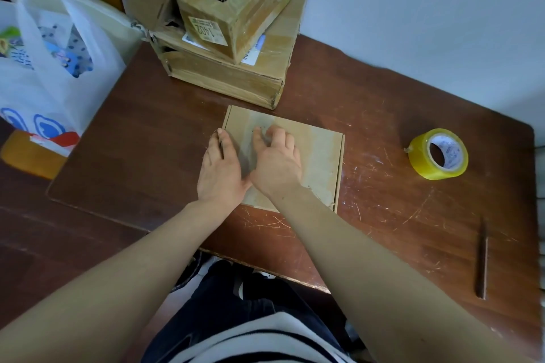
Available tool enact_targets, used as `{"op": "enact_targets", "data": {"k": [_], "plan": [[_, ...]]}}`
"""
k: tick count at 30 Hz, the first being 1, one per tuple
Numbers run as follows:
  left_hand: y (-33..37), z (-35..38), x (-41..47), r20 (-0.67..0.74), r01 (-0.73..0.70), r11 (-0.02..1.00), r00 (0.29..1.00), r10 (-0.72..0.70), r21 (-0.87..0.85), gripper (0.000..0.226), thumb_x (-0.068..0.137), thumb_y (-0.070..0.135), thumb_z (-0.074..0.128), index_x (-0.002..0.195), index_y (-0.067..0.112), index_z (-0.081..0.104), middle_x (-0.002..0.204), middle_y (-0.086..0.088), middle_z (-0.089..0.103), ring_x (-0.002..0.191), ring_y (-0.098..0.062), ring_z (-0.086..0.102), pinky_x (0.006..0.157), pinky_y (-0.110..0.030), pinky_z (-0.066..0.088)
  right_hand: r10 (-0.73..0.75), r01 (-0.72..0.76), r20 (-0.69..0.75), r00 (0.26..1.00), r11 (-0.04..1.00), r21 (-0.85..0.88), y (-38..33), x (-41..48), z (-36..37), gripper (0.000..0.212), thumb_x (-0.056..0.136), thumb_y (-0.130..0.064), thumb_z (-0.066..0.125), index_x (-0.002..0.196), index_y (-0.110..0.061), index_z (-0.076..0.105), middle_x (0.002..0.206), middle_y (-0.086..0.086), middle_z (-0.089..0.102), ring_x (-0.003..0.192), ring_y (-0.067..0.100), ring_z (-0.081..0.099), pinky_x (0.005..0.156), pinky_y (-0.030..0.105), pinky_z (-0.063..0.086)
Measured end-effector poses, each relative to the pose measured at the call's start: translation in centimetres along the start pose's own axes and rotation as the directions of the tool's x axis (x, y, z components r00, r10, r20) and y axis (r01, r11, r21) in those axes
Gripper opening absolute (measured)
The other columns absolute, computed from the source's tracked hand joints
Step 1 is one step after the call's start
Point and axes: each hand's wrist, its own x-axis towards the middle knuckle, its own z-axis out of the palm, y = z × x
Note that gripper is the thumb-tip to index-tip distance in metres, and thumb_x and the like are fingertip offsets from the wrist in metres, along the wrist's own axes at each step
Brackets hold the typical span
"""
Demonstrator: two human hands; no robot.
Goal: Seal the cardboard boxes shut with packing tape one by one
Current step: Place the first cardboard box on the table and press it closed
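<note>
Pressing the box point(320, 156) with open hands, left point(219, 169) and right point(275, 163), tape roll point(439, 154) apart, stacked boxes point(233, 74) behind.

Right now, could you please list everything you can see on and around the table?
flat cardboard box: one, tan, table centre, under both hands
stacked cardboard boxes: at least three, tan, taped and labelled, back of table
tape roll: one, yellow, on the table right of the flat box, apart from it
thin stick: one, dark, near the table's right edge
plastic bag: one, white with printed pictures, left of the table
table: one, dark brown, scratched
left hand: rests along the flat box's left edge
right hand: fingers bent, presses on the box top
</note>
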Motion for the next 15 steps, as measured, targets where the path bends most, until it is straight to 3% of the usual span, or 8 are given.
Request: {"op": "enact_targets", "data": {"k": [3,6,11,15], "plan": [[-0.05,0.06,-0.03,-0.01,-0.005,1.0,1.0,0.005,0.006,0.11,0.084,0.037,0.069,0.149,0.006,-0.014,0.158,-0.018,0.0,0.146,-0.034,0.008,0.116,-0.04,0.018,-0.004,0.004,0.016,1.0,1.0,0.006,0.16,-0.16,-0.16,0.089,0.078,-0.038,0.071,0.151,-0.028,0.021,0.148,0.007,0.019,0.136,0.026,0.016,0.112,0.034,0.022],[-0.12,0.08,-0.07,-0.012,-0.01,1.0,1.0,0.01,0.001,0.108,0.085,0.04,0.066,0.149,0.005,-0.014,0.158,-0.018,0.0,0.146,-0.033,0.007,0.116,-0.04,0.018,-0.011,0.011,0.001,1.0,0.998,0.067,0.5,-0.33,-0.5,0.078,0.081,-0.029,0.066,0.148,-0.033,0.028,0.147,0.004,0.023,0.135,0.024,0.019,0.108,0.033,0.026],[-0.11,0.11,-0.05,-0.022,-0.011,1.0,1.0,0.011,0.001,0.112,0.083,0.046,0.067,0.15,0.005,-0.012,0.158,-0.018,0.001,0.146,-0.033,0.008,0.116,-0.039,0.018,0.031,-0.03,-0.004,1.0,0.998,0.059,0.26,0.0,-0.44,0.09,0.08,-0.028,0.067,0.152,-0.02,0.014,0.146,0.006,0.023,0.132,0.025,0.022,0.107,0.032,0.028],[-0.1,0.08,-0.03,-0.023,-0.008,1.0,1.0,0.008,0.005,0.111,0.084,0.043,0.068,0.149,0.005,-0.014,0.158,-0.019,0.0,0.146,-0.033,0.008,0.117,-0.038,0.017,0.024,-0.024,0.017,1.0,1.0,0.019,0.07,-0.13,-0.14,0.087,0.08,-0.034,0.068,0.151,-0.025,0.019,0.148,0.007,0.018,0.135,0.026,0.016,0.11,0.033,0.023]]}}
